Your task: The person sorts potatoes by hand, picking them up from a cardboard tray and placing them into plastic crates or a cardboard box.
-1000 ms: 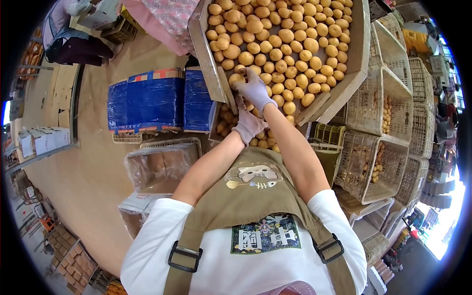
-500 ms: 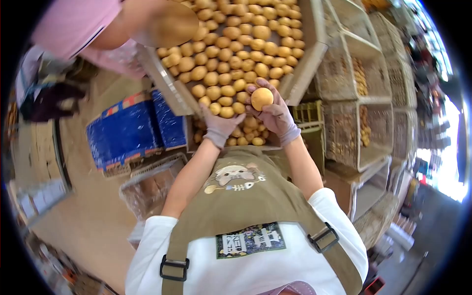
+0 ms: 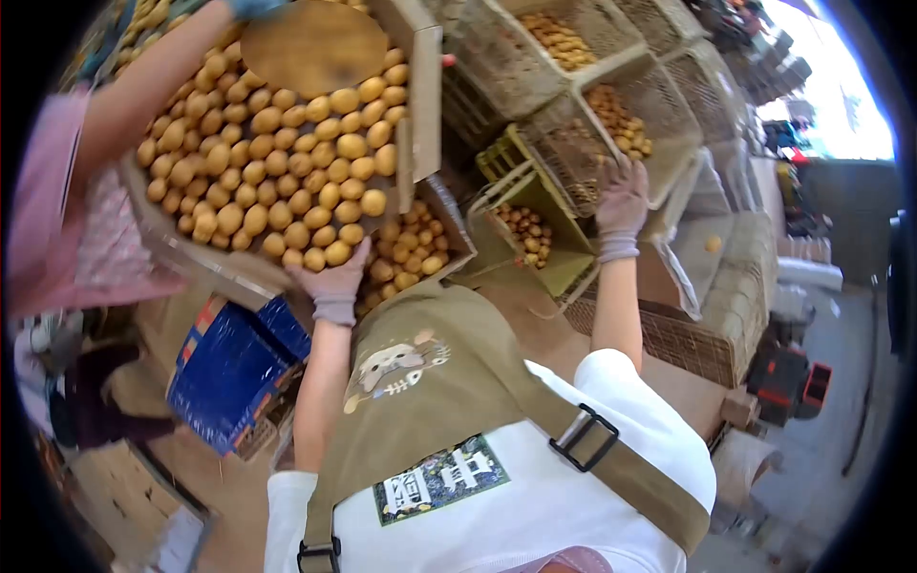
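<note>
My left hand [image 3: 332, 283], in a pale grey-purple glove, rests at the near edge of a tray [image 3: 191, 258] covered with round yellow-brown, potato-like produce [image 3: 287, 162]. Its thumb and fingers are apart, right beside several pieces; none is clearly gripped. Out to the right, my gloved right hand [image 3: 622, 202] reaches over the near rim of a whitish plastic crate [image 3: 659, 181]. Its fingers are stretched out, close to produce [image 3: 621, 119] lying in that crate. No piece shows in this hand, though the palm side is hidden.
A cardboard bin [image 3: 458, 224] with more produce adjoins the tray. An olive-green crate [image 3: 564, 244] holds smaller pieces, with stacked crates [image 3: 506, 48] behind. One piece [image 3: 713, 244] lies farther right. Across the tray is a co-worker's arm [image 3: 158, 86] with a blue glove. A blue package [image 3: 229, 372] stands left.
My view has turned right. My right hand has moved from above the tray to the whitish crate, and the piece it held no longer shows. My left hand stays by the tray edge.
</note>
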A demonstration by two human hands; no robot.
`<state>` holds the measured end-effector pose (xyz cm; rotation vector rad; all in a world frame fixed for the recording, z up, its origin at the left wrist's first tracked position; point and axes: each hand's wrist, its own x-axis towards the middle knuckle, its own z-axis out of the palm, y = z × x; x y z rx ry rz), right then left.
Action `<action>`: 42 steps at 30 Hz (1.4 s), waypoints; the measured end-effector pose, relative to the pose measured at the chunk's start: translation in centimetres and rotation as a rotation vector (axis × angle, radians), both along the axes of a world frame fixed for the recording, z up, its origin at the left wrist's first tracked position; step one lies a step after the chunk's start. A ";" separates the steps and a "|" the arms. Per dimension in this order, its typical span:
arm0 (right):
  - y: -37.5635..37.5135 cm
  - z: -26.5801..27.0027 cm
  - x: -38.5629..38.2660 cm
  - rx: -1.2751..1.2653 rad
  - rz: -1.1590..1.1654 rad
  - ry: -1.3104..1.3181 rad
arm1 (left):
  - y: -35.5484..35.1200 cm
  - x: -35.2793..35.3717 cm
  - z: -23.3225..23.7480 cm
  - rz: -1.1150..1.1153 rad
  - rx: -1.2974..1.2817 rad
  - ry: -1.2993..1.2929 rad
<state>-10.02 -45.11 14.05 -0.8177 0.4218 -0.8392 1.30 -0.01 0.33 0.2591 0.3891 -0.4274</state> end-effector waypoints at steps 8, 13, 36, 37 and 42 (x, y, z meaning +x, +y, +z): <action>31.6 -4.6 14.9 -1.850 0.665 0.108 | 2.6 -4.3 -3.6 -0.073 0.451 0.347; 34.7 -11.3 17.1 -2.315 0.942 0.233 | 7.2 -10.6 -2.8 -0.010 0.499 0.273; 33.7 -15.7 18.3 -2.394 0.623 -0.265 | 15.9 -40.8 -21.1 -0.884 1.550 0.933; 33.4 -16.0 18.1 -2.389 0.632 -0.278 | 15.7 -42.3 -20.8 -0.828 1.604 0.909; 33.7 -15.4 18.5 -2.343 0.601 -0.339 | 18.9 -46.1 -13.7 -0.620 1.679 0.918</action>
